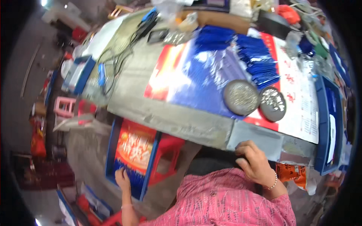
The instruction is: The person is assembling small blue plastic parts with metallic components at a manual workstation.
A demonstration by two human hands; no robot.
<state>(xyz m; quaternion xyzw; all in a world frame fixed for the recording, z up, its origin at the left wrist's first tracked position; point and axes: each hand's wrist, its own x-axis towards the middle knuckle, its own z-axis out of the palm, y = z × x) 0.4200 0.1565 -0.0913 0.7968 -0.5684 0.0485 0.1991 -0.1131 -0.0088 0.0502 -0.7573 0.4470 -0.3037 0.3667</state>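
My left hand reaches down into a blue tray beside the table's front edge. Its fingers are drawn together at a row of thin dark blue pieces in the tray's near end; what they grip, if anything, is too small to make out. A red and orange printed sheet covers the rest of the tray's bottom. My right hand is at the table edge above my lap, fingers curled, with nothing visible in it. Beyond it stand two round dark dishes, one holding small metallic bits, the other shiny silvery pieces.
Stacks of blue packets lie on the printed table covering. Another blue tray stands at the table's right end. Black cables run across the left side. A red stool is beside the lower tray, an orange package below the table's right edge.
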